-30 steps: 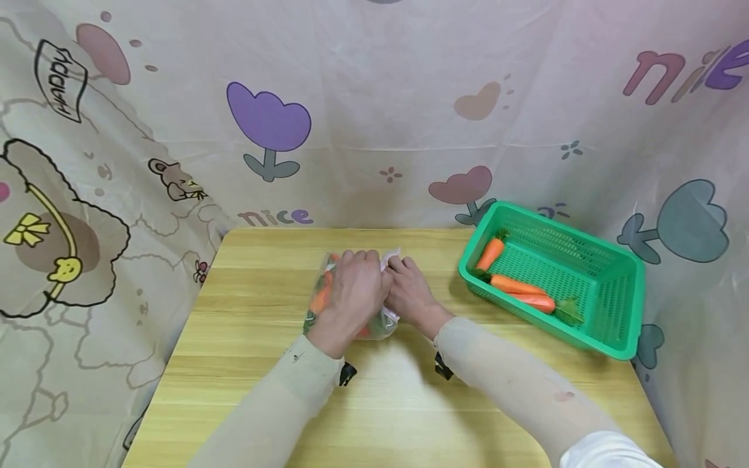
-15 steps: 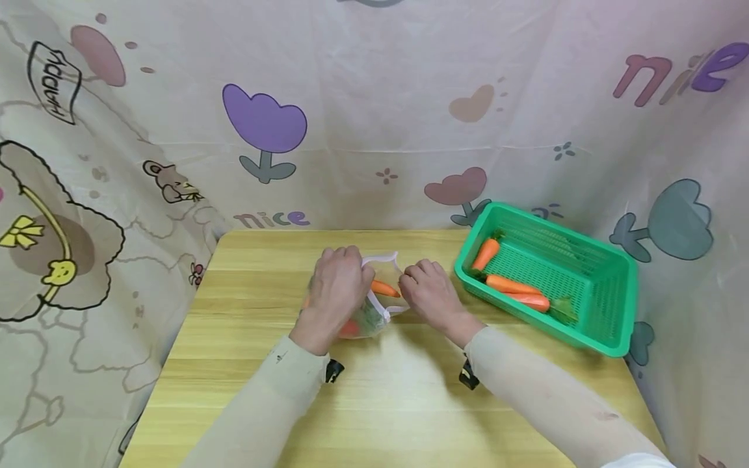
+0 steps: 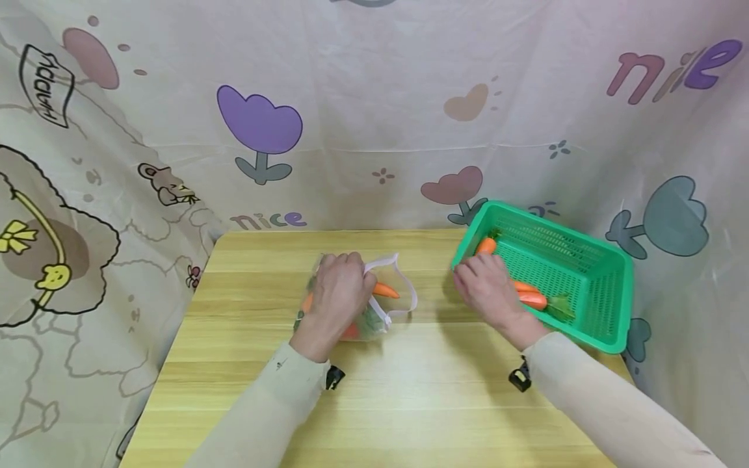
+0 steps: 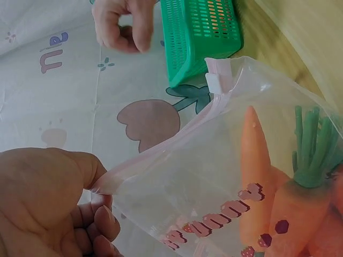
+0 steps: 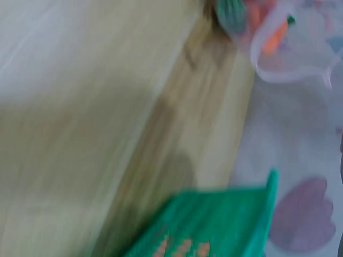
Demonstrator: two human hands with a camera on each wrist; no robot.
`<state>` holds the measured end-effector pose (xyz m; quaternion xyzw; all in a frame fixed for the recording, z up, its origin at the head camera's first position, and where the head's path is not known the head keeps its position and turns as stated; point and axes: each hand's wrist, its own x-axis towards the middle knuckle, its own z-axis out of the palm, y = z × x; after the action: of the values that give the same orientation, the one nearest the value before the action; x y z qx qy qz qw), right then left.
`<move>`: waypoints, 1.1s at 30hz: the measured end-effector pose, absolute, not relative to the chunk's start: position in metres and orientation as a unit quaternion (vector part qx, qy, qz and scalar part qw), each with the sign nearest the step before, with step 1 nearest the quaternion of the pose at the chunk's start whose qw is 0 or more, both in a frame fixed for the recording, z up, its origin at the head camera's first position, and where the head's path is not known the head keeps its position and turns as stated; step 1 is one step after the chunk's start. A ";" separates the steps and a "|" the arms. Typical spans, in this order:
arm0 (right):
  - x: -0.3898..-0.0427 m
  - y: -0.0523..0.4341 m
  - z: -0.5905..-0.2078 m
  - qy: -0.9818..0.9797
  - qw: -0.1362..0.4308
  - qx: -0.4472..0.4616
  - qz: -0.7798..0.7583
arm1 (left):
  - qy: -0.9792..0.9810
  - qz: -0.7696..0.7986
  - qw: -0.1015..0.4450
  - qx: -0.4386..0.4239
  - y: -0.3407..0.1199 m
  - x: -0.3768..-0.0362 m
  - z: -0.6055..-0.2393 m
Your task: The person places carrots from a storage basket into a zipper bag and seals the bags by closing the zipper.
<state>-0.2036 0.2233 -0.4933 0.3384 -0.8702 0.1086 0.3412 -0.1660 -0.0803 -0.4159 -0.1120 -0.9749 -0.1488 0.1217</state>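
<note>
Bare left hand point(image 3: 339, 286): thumb and forefinger pinch the pale pink zip edge point(image 4: 155, 152) of a clear plastic bag point(image 4: 144, 209). Bare right hand point(image 3: 488, 289): fingers loosely bent, grasping nothing visible, raised over the left end of a green perforated plastic basket point(image 3: 608, 292); the left wrist view shows them apart from its rim.

Below and around the left fingers, the bag holds orange carrots with green tops; one slim carrot point(image 3: 386, 290) points out toward the mouth. That mouth gapes rightward, its edge looping into the space between the hands. A white slider point(image 4: 214, 83) sits at one end of the zip.

Past the right fingers, one carrot point(image 3: 487, 246) lies beyond them and two more point(image 3: 531, 299) lie to their right, along the basket's near wall. Pale wooden tabletop point(image 3: 409, 403) stretches between the hands and toward the body. Its far edge, beyond both hands, meets a flower-printed curtain point(image 3: 351, 97).
</note>
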 end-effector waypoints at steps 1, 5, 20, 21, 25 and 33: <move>-0.204 0.233 -0.491 -0.873 0.341 0.333 0.104 | -0.975 -0.152 0.117 -0.109 -0.080 -0.166 -0.416; -0.206 0.273 -0.485 -0.884 0.337 0.315 0.081 | -0.976 -0.162 0.106 -0.100 -0.080 -0.167 -0.417; -0.206 0.363 -0.488 -0.913 0.244 0.325 -0.036 | -0.975 -0.166 0.107 -0.101 -0.081 -0.167 -0.419; -0.206 0.366 -0.490 -0.916 0.229 0.327 -0.043 | -0.975 -0.165 0.109 -0.104 -0.082 -0.167 -0.419; -0.206 0.376 -0.496 -0.925 0.183 0.328 -0.060 | -0.974 -0.162 0.115 -0.111 -0.082 -0.166 -0.420; -0.204 0.395 -0.505 -0.934 0.114 0.328 -0.081 | -0.975 -0.173 0.099 -0.095 -0.082 -0.166 -0.420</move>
<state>-0.2045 0.3954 -0.5046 0.3279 -0.9342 -0.0811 0.1144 -0.1660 -0.0821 -0.4203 -0.0953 -0.9752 -0.1732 0.0994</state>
